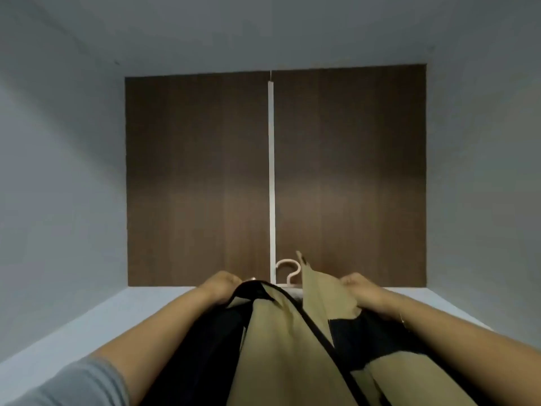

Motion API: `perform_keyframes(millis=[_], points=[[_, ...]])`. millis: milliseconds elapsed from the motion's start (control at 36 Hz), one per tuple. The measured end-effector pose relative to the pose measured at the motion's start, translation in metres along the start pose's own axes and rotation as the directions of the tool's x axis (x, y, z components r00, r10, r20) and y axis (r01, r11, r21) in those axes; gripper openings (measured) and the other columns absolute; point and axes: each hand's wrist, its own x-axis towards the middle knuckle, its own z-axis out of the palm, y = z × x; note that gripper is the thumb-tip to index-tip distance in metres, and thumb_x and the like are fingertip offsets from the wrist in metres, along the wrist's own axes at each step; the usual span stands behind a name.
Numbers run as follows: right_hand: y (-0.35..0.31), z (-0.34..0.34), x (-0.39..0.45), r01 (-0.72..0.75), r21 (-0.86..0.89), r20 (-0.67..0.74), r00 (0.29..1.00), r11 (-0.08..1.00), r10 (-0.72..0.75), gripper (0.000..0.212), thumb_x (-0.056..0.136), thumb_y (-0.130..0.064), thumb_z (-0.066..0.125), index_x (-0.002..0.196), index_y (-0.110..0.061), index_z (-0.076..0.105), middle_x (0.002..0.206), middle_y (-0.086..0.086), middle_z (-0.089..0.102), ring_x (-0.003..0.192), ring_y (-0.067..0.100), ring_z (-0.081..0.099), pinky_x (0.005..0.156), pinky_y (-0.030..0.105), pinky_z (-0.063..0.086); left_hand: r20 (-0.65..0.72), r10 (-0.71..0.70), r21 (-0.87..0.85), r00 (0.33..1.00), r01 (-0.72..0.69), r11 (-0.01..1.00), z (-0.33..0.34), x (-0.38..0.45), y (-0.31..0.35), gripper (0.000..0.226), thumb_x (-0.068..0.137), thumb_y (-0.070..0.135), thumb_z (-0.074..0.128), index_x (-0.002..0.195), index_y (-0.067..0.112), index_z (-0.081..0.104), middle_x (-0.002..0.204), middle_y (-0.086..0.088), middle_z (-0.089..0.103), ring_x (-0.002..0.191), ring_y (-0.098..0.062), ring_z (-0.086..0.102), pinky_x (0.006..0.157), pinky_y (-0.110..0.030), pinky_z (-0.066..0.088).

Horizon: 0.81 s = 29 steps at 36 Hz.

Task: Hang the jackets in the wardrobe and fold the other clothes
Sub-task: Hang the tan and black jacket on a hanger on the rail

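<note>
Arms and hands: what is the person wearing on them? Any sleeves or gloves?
The left arm has a grey sleeve that ends well above the wrist, so the forearm is bare. The right arm shows no sleeve in this view, only something thin at the wrist, perhaps a bracelet. Neither the left hand nor the right hand wears a glove.

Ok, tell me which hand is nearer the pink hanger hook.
Right. The right hand grips the tan collar just right of the pink hanger hook; the left hand holds the jacket farther off to its left.
</note>
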Motion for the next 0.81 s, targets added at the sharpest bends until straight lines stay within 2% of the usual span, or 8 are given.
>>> perform_keyframes(millis=[56,139,222,361,472,611,722,806], points=[[0.001,-0.007,-0.004,-0.164,0.079,0.156,0.976,0.983,0.151,0.049,0.097,-0.056,0.04,0.085,-0.017,0.066,0.083,-0.004,0.067,0.075,0.007,0.061,0.062,0.02,0.045,0.042,-0.055,-0.037,0.998,0.057,0.998,0.004,0.004,-0.005,0.036,0.1,0.032,0.051,0.085,0.003,0.066,0.097,-0.006,0.06,0.095,-0.015,0.055,0.083,-0.024,0.04],[0.004,-0.027,-0.001,-0.219,0.167,0.325,0.933,0.961,0.156,0.083,0.092,-0.07,0.015,0.114,-0.011,0.069,0.11,0.004,0.069,0.098,0.012,0.063,0.077,0.023,0.049,0.077,-0.133,-0.208,0.988,0.146,0.967,-0.001,-0.001,-0.004,0.048,0.1,0.05,0.04,0.114,0.012,0.066,0.116,-0.001,0.061,0.102,-0.017,0.058,0.087,-0.029,0.045],[0.0,-0.041,0.001,-0.128,0.162,0.294,0.953,0.978,0.076,0.083,0.082,-0.075,0.036,0.124,-0.01,0.064,0.117,0.014,0.066,0.105,0.022,0.06,0.101,0.041,0.045,0.147,-0.14,-0.302,0.979,0.179,0.936,-0.016,-0.006,0.005,0.054,0.099,0.058,0.029,0.118,0.021,0.062,0.119,0.005,0.061,0.105,-0.008,0.053,0.103,-0.036,0.035],[-0.031,-0.051,-0.012,0.061,-0.094,0.437,0.899,0.994,-0.014,0.061,0.074,-0.064,0.07,0.121,-0.027,0.064,0.119,-0.005,0.068,0.11,0.009,0.064,0.087,0.02,0.051,0.032,0.092,-0.231,0.995,-0.083,0.969,-0.044,-0.031,0.046,0.038,0.099,0.052,0.037,0.113,0.026,0.06,0.117,0.005,0.062,0.109,-0.007,0.054,0.094,-0.031,0.032],[-0.066,-0.053,-0.021,0.165,-0.538,0.343,0.939,0.826,0.036,0.041,0.089,-0.049,0.061,0.122,-0.024,0.063,0.123,-0.01,0.058,0.119,0.01,0.05,0.106,0.03,0.036,0.054,0.241,-0.11,0.969,-0.234,0.966,-0.051,-0.063,0.079,0.027,0.096,0.042,0.054,0.112,0.023,0.065,0.116,0.008,0.064,0.105,-0.007,0.058,0.086,-0.026,0.042],[-0.104,-0.056,-0.069,0.225,-0.517,0.354,0.935,0.826,-0.032,0.037,0.095,-0.045,0.052,0.125,-0.026,0.062,0.119,-0.02,0.057,0.112,0.0,0.052,0.105,0.029,0.041,0.037,0.316,-0.096,0.948,-0.312,0.945,-0.058,-0.117,0.093,0.022,0.096,0.034,0.056,0.109,0.021,0.068,0.098,0.015,0.066,0.092,-0.003,0.06,0.073,-0.019,0.045],[-0.12,-0.061,-0.127,0.248,-0.444,0.274,0.952,0.861,-0.133,0.035,0.09,-0.056,0.054,0.117,-0.038,0.066,0.117,-0.026,0.061,0.108,-0.008,0.055,0.094,0.015,0.041,0.055,0.321,-0.105,0.946,-0.314,0.944,-0.062,-0.166,0.086,0.019,0.097,0.032,0.056,0.108,0.023,0.068,0.1,-0.001,0.07,0.094,-0.006,0.059,0.078,-0.021,0.046],[-0.126,-0.054,-0.178,0.261,-0.362,0.219,0.957,0.895,-0.191,0.046,0.08,-0.062,0.056,0.114,-0.033,0.069,0.115,-0.021,0.066,0.108,-0.004,0.059,0.099,0.021,0.044,0.078,0.318,-0.146,0.945,-0.305,0.941,-0.061,-0.205,0.081,0.016,0.096,0.032,0.056,0.106,0.026,0.068,0.102,0.001,0.07,0.094,-0.006,0.059,0.083,-0.023,0.046]])
